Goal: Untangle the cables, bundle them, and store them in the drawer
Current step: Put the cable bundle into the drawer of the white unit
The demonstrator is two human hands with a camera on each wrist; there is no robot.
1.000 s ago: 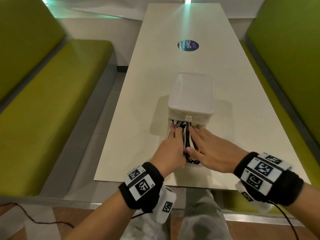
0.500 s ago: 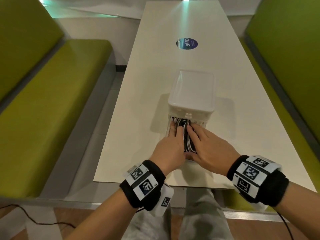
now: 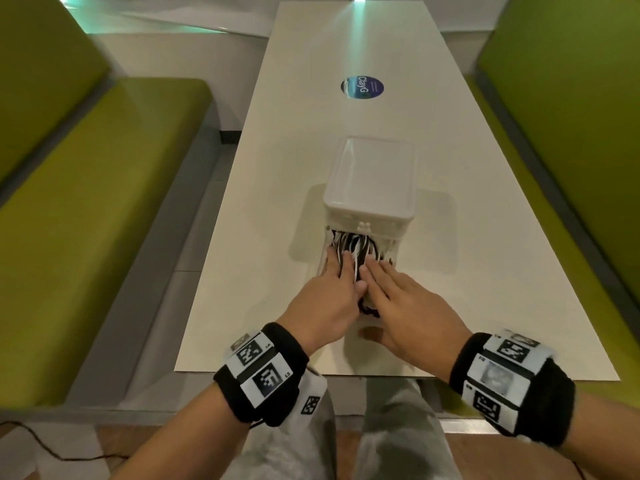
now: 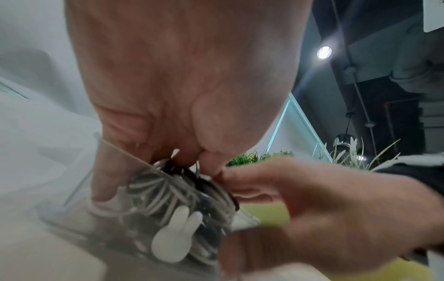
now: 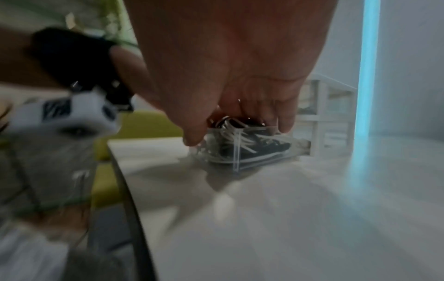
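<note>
Head view: clear drawer (image 3: pixel 360 318) pulled out toward the near edge of the white worktop (image 3: pixel 277 237), from under the white storage box (image 3: pixel 372 183). Black and white cables (image 3: pixel 353 245) bundled inside the drawer, visible only between the box front and the fingers. Left hand (image 3: pixel 323 303) laid flat over the left part of the drawer, fingers straight, pressing down on the cables. Right hand (image 3: pixel 403 310) likewise flat over the right part, fingers extended. Near end of the drawer largely hidden beneath both hands. Neither grip closed round anything.

Left wrist view: palm of the left hand (image 4: pixel 182 79) fills the upper frame; fingertips lost among the cables (image 4: pixel 173 192) inside the drawer (image 4: pixel 245 220). White rabbit-shaped piece (image 4: pixel 175 239) on the drawer front, blurred. Right hand (image 4: pixel 324 209) beside the drawer, smeared; thumb position uncertain.

Right wrist view: heavily blurred. Right hand (image 5: pixel 235 66) above the drawer (image 5: pixel 236 152), fingers (image 5: pixel 287 121) pointing down onto the cables (image 5: pixel 252 146). Storage box (image 5: pixel 329 114) behind the drawer, faint. Left wrist band (image 5: pixel 77 62) at frame left, indistinct.
</note>
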